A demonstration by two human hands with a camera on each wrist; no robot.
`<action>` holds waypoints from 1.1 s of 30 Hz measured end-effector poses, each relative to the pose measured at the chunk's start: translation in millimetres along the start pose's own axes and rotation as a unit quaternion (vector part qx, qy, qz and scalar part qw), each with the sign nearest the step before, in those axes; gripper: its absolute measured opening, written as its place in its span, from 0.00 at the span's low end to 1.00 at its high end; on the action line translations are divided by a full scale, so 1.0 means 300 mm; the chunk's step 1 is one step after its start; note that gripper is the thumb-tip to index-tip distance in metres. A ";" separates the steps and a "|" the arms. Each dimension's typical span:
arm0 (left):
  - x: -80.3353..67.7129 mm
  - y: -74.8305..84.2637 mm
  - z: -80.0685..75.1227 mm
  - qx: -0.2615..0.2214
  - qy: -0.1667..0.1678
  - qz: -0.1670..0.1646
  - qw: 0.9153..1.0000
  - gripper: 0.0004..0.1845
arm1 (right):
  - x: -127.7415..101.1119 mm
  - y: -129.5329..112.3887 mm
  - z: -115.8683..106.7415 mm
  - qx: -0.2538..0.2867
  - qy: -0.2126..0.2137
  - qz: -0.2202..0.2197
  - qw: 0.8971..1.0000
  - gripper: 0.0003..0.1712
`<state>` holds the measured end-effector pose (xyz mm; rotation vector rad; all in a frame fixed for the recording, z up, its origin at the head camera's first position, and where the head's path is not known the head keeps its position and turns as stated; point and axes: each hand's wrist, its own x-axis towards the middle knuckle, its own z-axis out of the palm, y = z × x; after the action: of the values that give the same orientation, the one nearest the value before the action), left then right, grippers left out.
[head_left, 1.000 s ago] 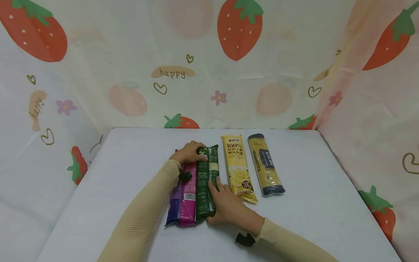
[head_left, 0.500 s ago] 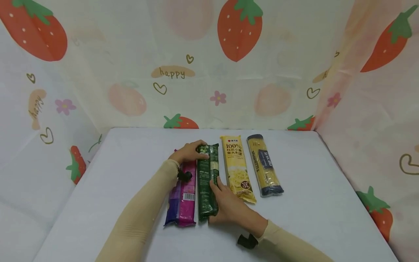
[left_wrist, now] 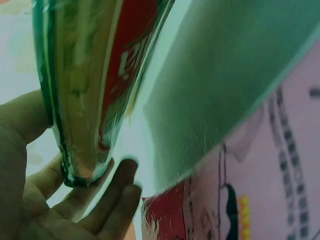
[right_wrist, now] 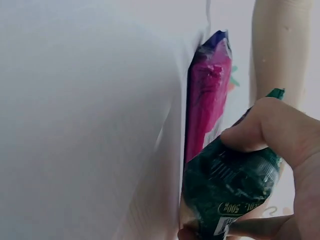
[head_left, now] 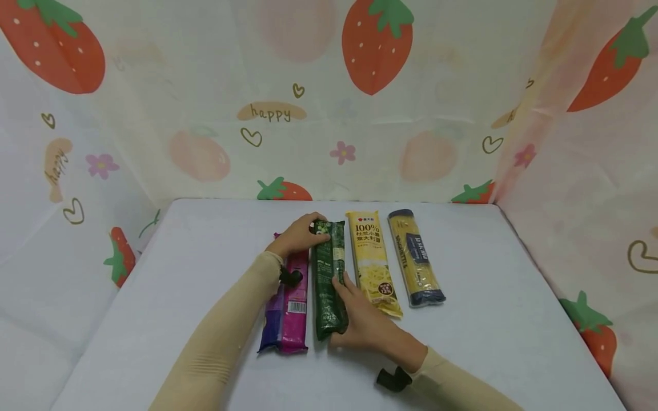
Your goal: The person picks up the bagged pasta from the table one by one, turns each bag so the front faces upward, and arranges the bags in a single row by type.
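Observation:
Both hands hold a dark green pasta packet [head_left: 325,291] by its two ends, tilted a little above the table. My left hand [head_left: 299,235] grips the far end; in the left wrist view its thumb and fingers [left_wrist: 125,172] lie round the packet's tip, where yellow pasta and a red label show. At the near end my right hand [head_left: 369,319] pinches the packet, its thumb [right_wrist: 250,132] on top and fingertips below. Just left lies a magenta and purple packet [head_left: 295,328], partly hidden under my left forearm.
To the right, a yellow pasta packet [head_left: 371,257] lies lengthwise on the white table [head_left: 488,342]. Beyond it is a clear spaghetti packet [head_left: 415,257] with dark blue ends. Strawberry-printed cloth [head_left: 452,85] encloses the back and sides.
The green packet has come up off the table and away from the magenta one, moving slightly to the right and farther back. Both hands have moved with it.

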<state>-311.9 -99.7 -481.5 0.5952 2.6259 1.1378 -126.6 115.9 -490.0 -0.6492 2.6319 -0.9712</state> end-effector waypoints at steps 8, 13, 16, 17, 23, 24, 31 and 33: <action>-0.005 0.015 0.008 -0.060 0.026 0.011 0.998 0.27 | -0.014 0.016 -0.013 0.035 0.019 -0.023 0.999 0.68; -0.009 0.020 0.011 -0.121 0.040 0.008 0.992 0.32 | -0.021 0.025 -0.017 0.070 0.030 -0.033 0.997 0.68; -0.011 0.022 0.011 -0.168 0.051 -0.002 0.985 0.33 | -0.026 0.031 -0.018 0.086 0.039 -0.041 0.995 0.68; -0.011 0.024 0.010 -0.185 0.057 -0.007 0.981 0.32 | -0.028 0.032 -0.018 0.090 0.043 -0.045 0.994 0.68; -0.009 0.023 0.012 -0.299 0.079 -0.017 0.951 0.29 | -0.029 0.039 -0.016 0.106 0.061 -0.073 0.990 0.68; -0.006 0.021 0.013 -0.314 0.078 -0.014 0.946 0.30 | -0.029 0.040 -0.016 0.110 0.063 -0.076 0.989 0.68; 0.004 0.004 0.016 -0.331 0.046 0.003 0.943 0.26 | -0.026 0.048 -0.015 0.153 0.070 -0.102 0.981 0.67; 0.007 -0.007 0.013 -0.325 0.038 0.013 0.945 0.25 | -0.025 0.051 -0.015 0.170 0.068 -0.107 0.977 0.66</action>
<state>-312.8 -97.6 -485.8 0.4421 2.0898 1.9329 -126.6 132.4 -496.1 -0.8155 2.4508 -1.5375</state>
